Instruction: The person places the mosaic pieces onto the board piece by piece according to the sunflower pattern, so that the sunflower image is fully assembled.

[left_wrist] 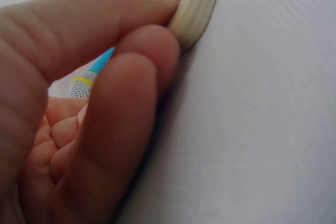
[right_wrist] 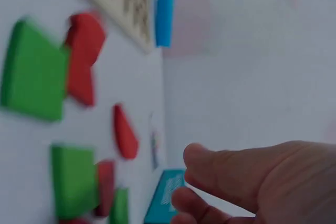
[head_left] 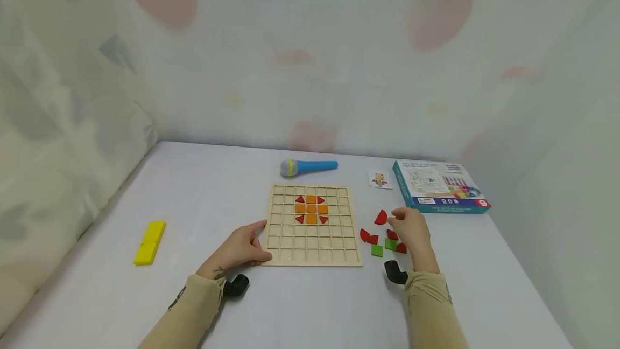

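Board (head_left: pixel 312 230) midway between side edges of worktop (head_left: pixel 213 187), touched by spread left hand (head_left: pixel 237 248).
Toward the right edge, 1 red half-circle (head_left: pixel 381 217) is best pinched by its sides; right hand (head_left: pixel 410 229) is narrowly parted, seemingly unladen.

The white table (head_left: pixel 310 311) bears a board (head_left: pixel 312 242), tiles (head_left: pixel 377 250), microphone (head_left: pixel 315 166), card (head_left: pixel 380 179) and box (head_left: pixel 426 185).
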`<state>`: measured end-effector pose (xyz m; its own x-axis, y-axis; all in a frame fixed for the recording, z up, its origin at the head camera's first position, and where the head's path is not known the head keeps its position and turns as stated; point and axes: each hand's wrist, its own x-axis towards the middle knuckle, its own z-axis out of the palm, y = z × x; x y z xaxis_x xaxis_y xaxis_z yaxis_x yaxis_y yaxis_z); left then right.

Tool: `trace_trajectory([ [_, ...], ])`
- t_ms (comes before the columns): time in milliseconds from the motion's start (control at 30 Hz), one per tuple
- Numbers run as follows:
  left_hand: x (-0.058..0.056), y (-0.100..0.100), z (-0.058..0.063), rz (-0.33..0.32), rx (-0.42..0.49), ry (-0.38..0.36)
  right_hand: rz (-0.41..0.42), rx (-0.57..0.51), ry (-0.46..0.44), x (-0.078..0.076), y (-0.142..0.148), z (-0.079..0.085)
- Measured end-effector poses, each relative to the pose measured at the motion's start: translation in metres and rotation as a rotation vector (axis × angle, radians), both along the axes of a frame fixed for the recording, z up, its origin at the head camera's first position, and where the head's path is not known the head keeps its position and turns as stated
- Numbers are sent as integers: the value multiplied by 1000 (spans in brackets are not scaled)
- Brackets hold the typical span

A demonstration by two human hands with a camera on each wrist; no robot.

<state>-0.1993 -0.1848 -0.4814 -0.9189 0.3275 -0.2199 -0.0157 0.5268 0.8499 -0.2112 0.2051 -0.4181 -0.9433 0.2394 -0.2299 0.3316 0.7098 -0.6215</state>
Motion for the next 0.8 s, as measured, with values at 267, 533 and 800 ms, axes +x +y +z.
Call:
trace_trajectory([
  [267, 0, -1, 0, 14, -2, -19, -14, 97, -101, -1, 21, -25],
  [533, -1, -1, -3, 12, 12, -16, -14, 84, -112, 2, 26, -28],
  [800, -1, -1, -3, 13, 18, -18, -54, 108, -72, 7, 13, -11],
])
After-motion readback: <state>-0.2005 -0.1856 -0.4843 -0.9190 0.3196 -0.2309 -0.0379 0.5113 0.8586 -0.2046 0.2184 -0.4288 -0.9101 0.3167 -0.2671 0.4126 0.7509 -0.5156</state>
